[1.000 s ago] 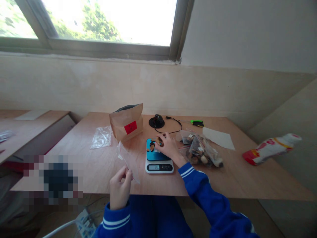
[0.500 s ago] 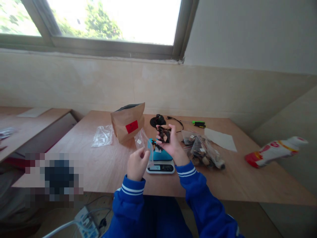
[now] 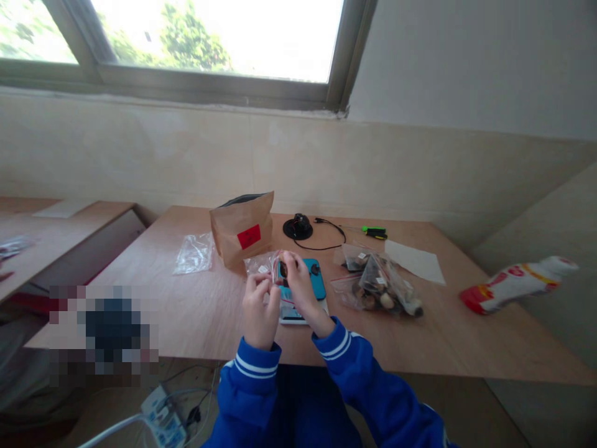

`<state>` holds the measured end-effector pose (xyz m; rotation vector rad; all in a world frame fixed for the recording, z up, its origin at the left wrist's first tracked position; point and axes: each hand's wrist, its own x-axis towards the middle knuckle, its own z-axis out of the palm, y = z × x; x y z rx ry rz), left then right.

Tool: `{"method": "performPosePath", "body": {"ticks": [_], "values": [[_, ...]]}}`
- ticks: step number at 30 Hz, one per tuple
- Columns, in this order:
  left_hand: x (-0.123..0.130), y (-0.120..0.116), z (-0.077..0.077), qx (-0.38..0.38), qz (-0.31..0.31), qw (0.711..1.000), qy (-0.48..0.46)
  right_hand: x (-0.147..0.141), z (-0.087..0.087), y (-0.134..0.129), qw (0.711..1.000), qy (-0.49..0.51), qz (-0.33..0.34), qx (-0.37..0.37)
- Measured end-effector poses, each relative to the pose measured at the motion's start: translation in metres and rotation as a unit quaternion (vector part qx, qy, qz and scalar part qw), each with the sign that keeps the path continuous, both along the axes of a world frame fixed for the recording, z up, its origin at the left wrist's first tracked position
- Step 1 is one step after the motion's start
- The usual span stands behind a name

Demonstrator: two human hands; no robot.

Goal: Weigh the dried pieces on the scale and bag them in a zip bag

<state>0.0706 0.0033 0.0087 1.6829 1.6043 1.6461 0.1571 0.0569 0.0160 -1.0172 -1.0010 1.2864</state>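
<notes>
My left hand point(image 3: 261, 311) is closed on the edge of a clear zip bag point(image 3: 258, 264) with a small white label. At the bag's mouth, my right hand point(image 3: 298, 286) pinches a dark brown dried piece, mostly hidden by the fingers. Below the hands stands a white kitchen scale point(image 3: 287, 322) with a blue tray point(image 3: 318, 285) on top. A small dark piece point(image 3: 314, 269) lies on that tray. The bag and my right hand cover part of the scale and its display.
Behind the bag stands a brown paper pouch point(image 3: 228, 231); a clear plastic bag point(image 3: 193, 254) lies left. Filled zip bags point(image 3: 385, 289), a paper sheet point(image 3: 415, 261) and a bottle point(image 3: 517, 286) are right. A black round-based device point(image 3: 298, 227) and screwdrivers point(image 3: 374, 233) lie behind.
My right hand has moved left and down from above the scale, bringing dark pieces to the bag's mouth. The bag has tilted toward it, and more of the blue tray shows.
</notes>
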Motion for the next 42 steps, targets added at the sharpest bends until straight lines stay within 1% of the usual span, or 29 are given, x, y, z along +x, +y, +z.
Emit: {"method": "performPosePath", "body": {"ticks": [3,6,8,11,13,15,17,18,19,21,22,23,24,25,26,28,30,31,33,36,42], "values": [[0.001,-0.002,0.000,-0.014,0.048,0.998,-0.043,-0.002,-0.006,-0.008,0.995,-0.086,0.003,0.049],[-0.002,-0.002,0.000,-0.025,0.075,0.993,-0.083,0.000,-0.006,-0.016,0.984,-0.137,0.043,0.110],[-0.005,-0.003,0.000,-0.026,0.080,0.992,-0.094,0.000,-0.006,-0.019,0.974,-0.152,0.092,0.141],[-0.008,-0.005,-0.001,-0.033,0.072,0.992,-0.097,0.000,-0.004,-0.022,0.954,-0.176,0.196,0.145],[-0.011,-0.007,-0.001,-0.035,0.075,0.990,-0.114,-0.001,0.001,-0.024,0.943,-0.185,0.232,0.149],[-0.015,-0.010,-0.002,-0.032,0.091,0.985,-0.141,0.001,0.009,-0.027,0.940,-0.173,0.237,0.172],[-0.021,-0.012,-0.004,-0.033,0.109,0.980,-0.165,0.006,0.016,-0.028,0.943,-0.142,0.223,0.200],[-0.025,-0.012,-0.005,-0.034,0.114,0.978,-0.172,0.011,0.017,-0.027,0.949,-0.122,0.204,0.210],[-0.029,-0.012,-0.007,-0.037,0.116,0.976,-0.179,0.018,0.016,-0.025,0.956,-0.102,0.170,0.215],[-0.036,-0.012,-0.011,-0.040,0.114,0.973,-0.195,0.036,0.005,-0.014,0.970,-0.094,0.070,0.215],[-0.040,-0.012,-0.013,-0.041,0.115,0.971,-0.204,0.046,-0.005,-0.006,0.970,-0.115,0.017,0.215],[-0.044,-0.012,-0.015,-0.041,0.118,0.969,-0.212,0.057,-0.016,0.003,0.962,-0.165,-0.025,0.217],[-0.047,-0.012,-0.017,-0.043,0.124,0.967,-0.218,0.068,-0.028,0.013,0.944,-0.238,-0.031,0.225],[-0.051,-0.012,-0.019,-0.047,0.129,0.966,-0.221,0.077,-0.040,0.023,0.923,-0.311,-0.018,0.227],[-0.053,-0.012,-0.020,-0.051,0.134,0.964,-0.223,0.085,-0.050,0.033,0.902,-0.374,0.008,0.215],[-0.056,-0.013,-0.023,-0.059,0.146,0.959,-0.235,0.095,-0.066,0.048,0.857,-0.474,0.087,0.184],[-0.057,-0.014,-0.024,-0.058,0.154,0.952,-0.259,0.096,-0.072,0.059,0.819,-0.528,0.145,0.171],[-0.057,-0.014,-0.024,-0.055,0.156,0.947,-0.274,0.094,-0.073,0.062,0.807,-0.542,0.159,0.172],[-0.056,-0.016,-0.023,-0.051,0.156,0.939,-0.301,0.088,-0.072,0.065,0.794,-0.553,0.173,0.183],[-0.057,-0.018,-0.020,-0.047,0.158,0.930,-0.328,0.079,-0.072,0.066,0.783,-0.555,0.185,0.210],[-0.063,-0.022,-0.017,-0.057,0.165,0.923,-0.343,0.077,-0.079,0.060,0.788,-0.534,0.147,0.270]]}}
